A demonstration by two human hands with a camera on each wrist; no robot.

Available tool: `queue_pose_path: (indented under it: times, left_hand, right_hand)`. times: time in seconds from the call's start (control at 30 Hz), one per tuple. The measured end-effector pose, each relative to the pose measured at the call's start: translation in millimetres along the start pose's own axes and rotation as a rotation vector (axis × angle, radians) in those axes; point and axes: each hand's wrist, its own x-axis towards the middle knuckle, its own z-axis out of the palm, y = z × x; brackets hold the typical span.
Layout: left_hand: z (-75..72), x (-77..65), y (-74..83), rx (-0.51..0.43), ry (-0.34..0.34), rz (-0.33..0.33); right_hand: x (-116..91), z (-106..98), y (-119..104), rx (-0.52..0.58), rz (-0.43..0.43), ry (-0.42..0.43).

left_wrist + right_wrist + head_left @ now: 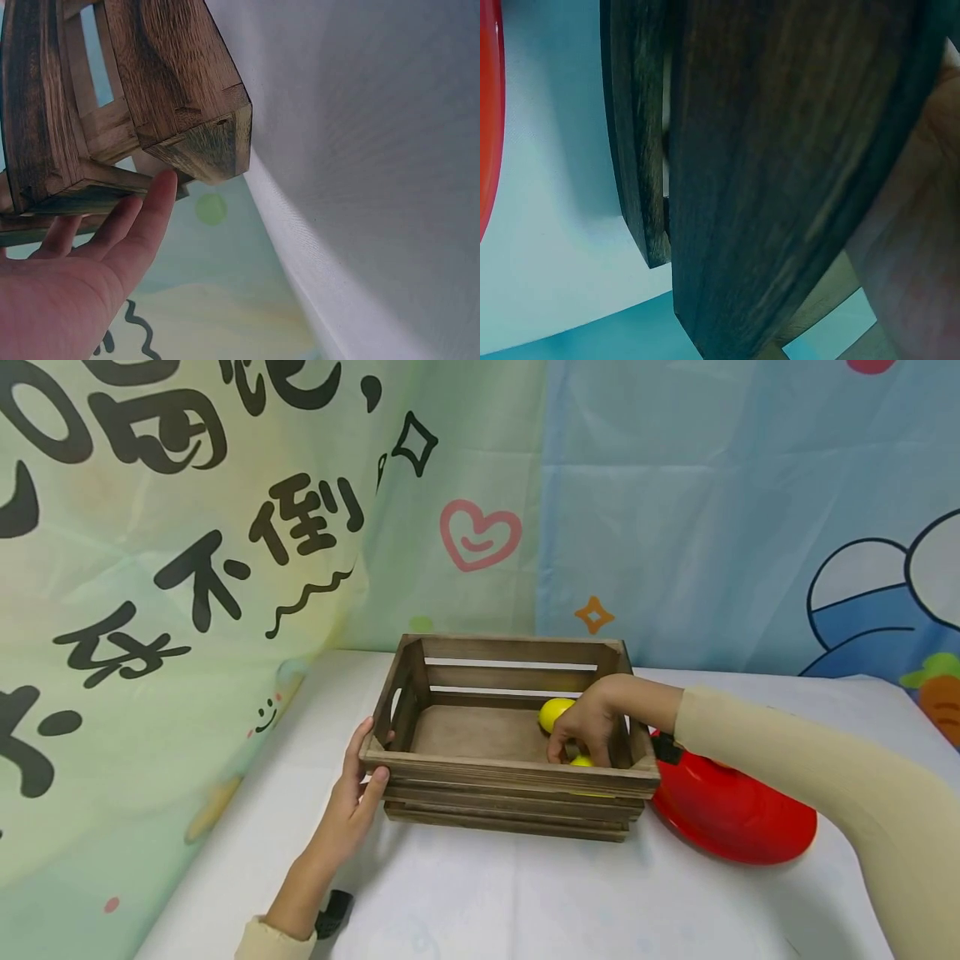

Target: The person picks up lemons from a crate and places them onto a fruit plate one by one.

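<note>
A brown slatted wooden crate (480, 768) stands on the white table. At its left front corner my left hand (352, 797) grips the crate, thumb on the front rail and fingers at the side wall; the left wrist view shows these fingers (150, 217) against the wood. My right hand (588, 727) reaches over the right wall into the crate, fingers bent downward around a yellow round object (582, 762), mostly hidden by the front rail. Beside this hand lies another yellow round object (555, 714). The crate wall (780, 165) blocks most of the right wrist view.
A shallow red dish (738, 810) sits right of the crate, partly under my right forearm, with a bit of orange showing in it. White cloth (465, 893) covers the table. A printed curtain (637, 527) hangs behind and to the left.
</note>
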Motion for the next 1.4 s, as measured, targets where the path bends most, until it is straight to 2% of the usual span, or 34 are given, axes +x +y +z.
queue_pose_path:
  times: [0.33, 0.47, 0.6, 0.73, 0.9, 1.1, 1.3, 1.4]
  left_hand:
    - [-0.7, -1.0, -0.8, -0.009, 0.001, 0.001]
    - [0.2, 0.6, -2.5, -0.012, 0.000, 0.008]
    - [0.9, 0.6, -2.6, -0.019, 0.005, 0.017]
    - [0.9, 0.0, -2.1, -0.017, 0.011, 0.018]
    - [0.1, 0.3, -1.5, -0.007, 0.014, 0.028]
    - [0.7, 0.2, -2.0, -0.012, 0.014, 0.030]
    - [1.9, 0.8, -1.4, -0.008, 0.014, 0.034]
    - [1.3, 0.5, -0.9, -0.011, 0.014, 0.027]
  right_hand:
    - [-4.8, -4.7, 2.3, 0.091, -0.079, 0.072]
    - [-6.8, -6.3, 6.2, 0.118, -0.193, 0.106]
    - [-7.5, -7.1, 7.0, 0.134, -0.345, 0.149]
    - [-9.3, -6.9, 5.1, 0.159, -0.424, 0.197]
    - [-11.9, -6.5, 1.6, 0.197, -0.449, 0.243]
    - [-15.9, -4.4, -0.3, 0.216, -0.425, 0.320]
    - [-25.7, -3.3, 0.6, 0.215, -0.410, 0.440]
    - [-34.8, -3.6, 0.5, 0.229, -0.438, 0.493]
